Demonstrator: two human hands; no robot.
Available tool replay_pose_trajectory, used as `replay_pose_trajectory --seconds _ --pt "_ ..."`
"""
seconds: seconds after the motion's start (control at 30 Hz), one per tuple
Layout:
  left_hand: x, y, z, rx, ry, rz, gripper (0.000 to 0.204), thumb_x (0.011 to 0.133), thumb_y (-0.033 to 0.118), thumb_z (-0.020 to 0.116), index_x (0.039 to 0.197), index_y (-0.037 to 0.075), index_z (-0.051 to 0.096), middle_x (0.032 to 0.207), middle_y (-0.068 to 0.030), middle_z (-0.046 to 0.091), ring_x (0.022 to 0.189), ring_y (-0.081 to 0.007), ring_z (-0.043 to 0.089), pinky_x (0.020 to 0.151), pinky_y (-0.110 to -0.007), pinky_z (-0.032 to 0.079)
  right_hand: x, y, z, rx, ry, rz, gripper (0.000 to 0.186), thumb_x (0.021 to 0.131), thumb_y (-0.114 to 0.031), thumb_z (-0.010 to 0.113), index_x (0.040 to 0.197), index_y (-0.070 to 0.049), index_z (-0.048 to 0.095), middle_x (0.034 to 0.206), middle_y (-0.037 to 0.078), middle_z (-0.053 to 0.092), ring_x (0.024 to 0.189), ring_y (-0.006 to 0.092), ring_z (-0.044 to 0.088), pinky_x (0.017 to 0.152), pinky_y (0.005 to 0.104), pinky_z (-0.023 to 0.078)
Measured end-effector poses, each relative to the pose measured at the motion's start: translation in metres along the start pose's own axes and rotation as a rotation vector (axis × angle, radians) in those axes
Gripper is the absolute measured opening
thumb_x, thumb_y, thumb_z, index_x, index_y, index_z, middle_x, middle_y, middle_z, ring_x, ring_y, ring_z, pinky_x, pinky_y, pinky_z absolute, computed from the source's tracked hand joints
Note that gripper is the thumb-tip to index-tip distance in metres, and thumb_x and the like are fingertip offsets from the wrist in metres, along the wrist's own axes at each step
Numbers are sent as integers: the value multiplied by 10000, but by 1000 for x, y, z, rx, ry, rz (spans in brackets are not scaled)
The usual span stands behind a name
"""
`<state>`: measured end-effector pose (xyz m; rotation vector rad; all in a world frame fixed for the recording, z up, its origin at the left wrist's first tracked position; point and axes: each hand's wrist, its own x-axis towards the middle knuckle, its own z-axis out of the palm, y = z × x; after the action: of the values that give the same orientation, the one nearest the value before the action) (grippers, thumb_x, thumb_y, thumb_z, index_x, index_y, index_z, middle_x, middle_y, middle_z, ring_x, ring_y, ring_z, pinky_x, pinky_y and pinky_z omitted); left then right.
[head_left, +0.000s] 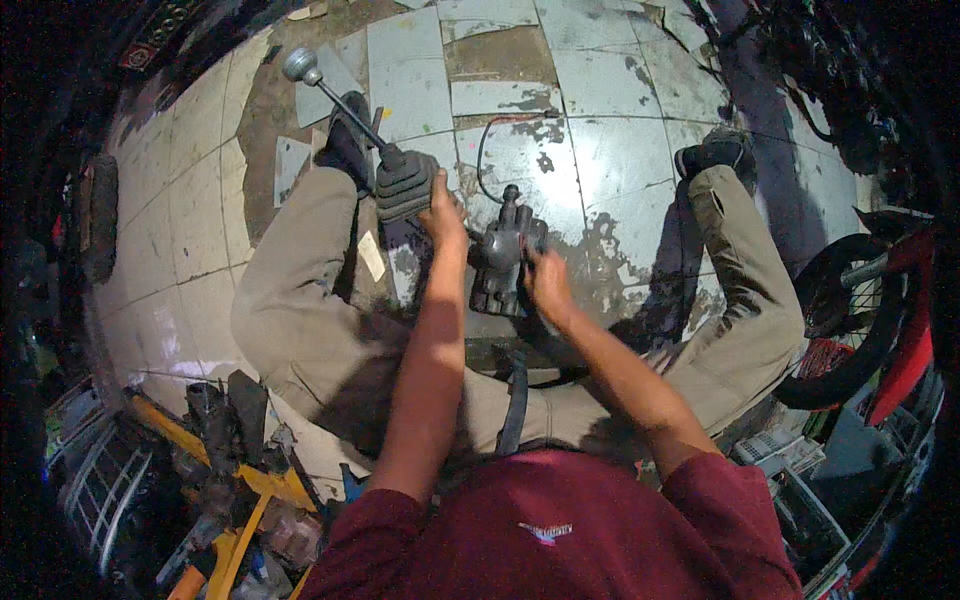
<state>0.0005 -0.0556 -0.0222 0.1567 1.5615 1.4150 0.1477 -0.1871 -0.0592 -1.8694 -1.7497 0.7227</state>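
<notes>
A long metal lever with a round silver knob slants across the left of the floor between my legs. Its lower part runs into a ribbed dark rubber boot. My left hand is closed around the boot's right side, thumb up along it. A dark, greasy metal housing stands just to the right, in front of my lap. My right hand is curled at the housing's right side. Shadow hides whatever its fingers grip. A thin cable curves from the housing's top over the floor.
My bent legs frame the worn tiled floor. A pale slip lies beside my left leg. Greasy parts and yellow metal bars are heaped at lower left. A black tyre and red panel stand at right.
</notes>
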Motion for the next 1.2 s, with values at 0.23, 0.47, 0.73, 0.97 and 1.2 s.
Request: replay_pose_trajectory --seconds 0.23,0.47,0.73,0.97,1.2 --pt "1 -3 -2 -10 -101 -73 319 718 315 688 650 154 421 546 45 333 419 -82 309 386 -246 249 98 49 -9 22 -55 303 212 751 -189 655 867 -14 680 733 208 635 695 335 631 659 385 487" --pt "13 5 -6 8 -135 -62 365 743 370 629 594 178 358 465 42 287 343 -100 264 368 -267 221 76 90 -67 41 43 557 259 736 -222 677 899 -21 678 809 149 669 748 259 655 697 327 495" --pt "10 8 -11 -32 -268 -180 356 774 384 598 591 168 382 434 48 266 327 -99 264 375 -261 226 26 41 -37 48 44 221 214 754 -105 608 928 19 627 855 218 632 811 354 619 730 392 491" --pt "0 10 -9 -70 -304 -193 247 790 354 575 780 131 469 455 48 264 337 -83 247 365 -252 214 17 15 -9 -153 96 -32 266 670 -38 603 926 34 608 828 258 557 809 421 517 734 463 432" --pt "2 8 -8 -68 -253 -184 338 726 370 646 636 148 407 510 38 279 370 -99 265 373 -258 223 -4 9 3 -29 46 64 397 652 -28 614 1030 56 525 908 257 529 879 410 495 796 479 403"
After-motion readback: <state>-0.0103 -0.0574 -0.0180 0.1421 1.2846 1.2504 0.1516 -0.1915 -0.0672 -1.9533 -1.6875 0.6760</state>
